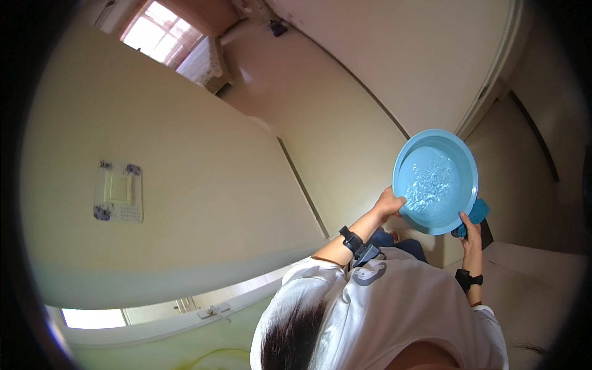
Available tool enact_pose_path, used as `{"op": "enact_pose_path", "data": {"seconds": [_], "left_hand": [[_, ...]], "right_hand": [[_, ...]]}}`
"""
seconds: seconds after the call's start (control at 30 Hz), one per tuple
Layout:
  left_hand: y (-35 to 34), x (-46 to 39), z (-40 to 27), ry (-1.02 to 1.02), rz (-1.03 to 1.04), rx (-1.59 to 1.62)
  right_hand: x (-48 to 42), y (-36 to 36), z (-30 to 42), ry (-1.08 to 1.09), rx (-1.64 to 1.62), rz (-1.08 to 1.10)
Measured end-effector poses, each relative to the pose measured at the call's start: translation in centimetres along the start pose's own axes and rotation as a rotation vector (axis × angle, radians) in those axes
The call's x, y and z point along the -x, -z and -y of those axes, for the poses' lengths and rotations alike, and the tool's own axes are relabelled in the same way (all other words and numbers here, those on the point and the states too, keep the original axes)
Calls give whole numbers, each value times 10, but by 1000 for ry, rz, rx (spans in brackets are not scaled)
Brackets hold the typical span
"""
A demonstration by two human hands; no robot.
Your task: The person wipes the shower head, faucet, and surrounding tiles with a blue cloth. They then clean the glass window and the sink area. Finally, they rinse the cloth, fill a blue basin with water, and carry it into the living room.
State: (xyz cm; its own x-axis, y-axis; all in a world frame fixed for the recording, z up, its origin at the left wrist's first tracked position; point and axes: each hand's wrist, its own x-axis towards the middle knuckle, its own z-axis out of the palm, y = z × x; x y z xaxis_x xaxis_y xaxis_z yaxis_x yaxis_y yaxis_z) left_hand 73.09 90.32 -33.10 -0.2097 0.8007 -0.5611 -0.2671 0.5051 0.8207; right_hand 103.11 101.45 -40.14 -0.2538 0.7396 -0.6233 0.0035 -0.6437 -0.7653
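Observation:
A round light-blue plastic basin (428,162) with rippling water (430,185) in it is carried in front of my body. My left hand (388,203) grips its lower-left rim, the thumb over the edge. On the lower-right side my right hand (469,229) holds the rim, thumb on top. A crumpled teal cloth (479,211) is pressed between that hand and the basin's outer side. The fingers beneath the basin are mostly hidden.
A wall with a light switch (118,188) runs along the left. Behind it lies a room with a bright window (159,32) and a bed (201,60). A white door frame (490,88) rises at the right. A door handle (215,311) shows at lower left.

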Motion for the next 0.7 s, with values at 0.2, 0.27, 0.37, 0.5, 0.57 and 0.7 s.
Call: {"op": "enact_pose_path", "data": {"seconds": [0.2,0.27,0.37,0.5,0.57,0.7], "left_hand": [[3,-7,3,104,58,11],[6,-9,7,144,75,41],[12,-13,16,167,61,69],[18,-7,9,156,34,28],[20,3,6,151,19,31],[29,20,11,113,-19,111]], "right_hand": [[8,-10,-9,121,-200,-73],[2,-6,-8,151,-183,-59],[7,-13,7,78,-135,-39],[1,-16,1,63,-192,26],[0,-20,1,-11,-227,46],[7,-54,18,-150,-200,87]]}}
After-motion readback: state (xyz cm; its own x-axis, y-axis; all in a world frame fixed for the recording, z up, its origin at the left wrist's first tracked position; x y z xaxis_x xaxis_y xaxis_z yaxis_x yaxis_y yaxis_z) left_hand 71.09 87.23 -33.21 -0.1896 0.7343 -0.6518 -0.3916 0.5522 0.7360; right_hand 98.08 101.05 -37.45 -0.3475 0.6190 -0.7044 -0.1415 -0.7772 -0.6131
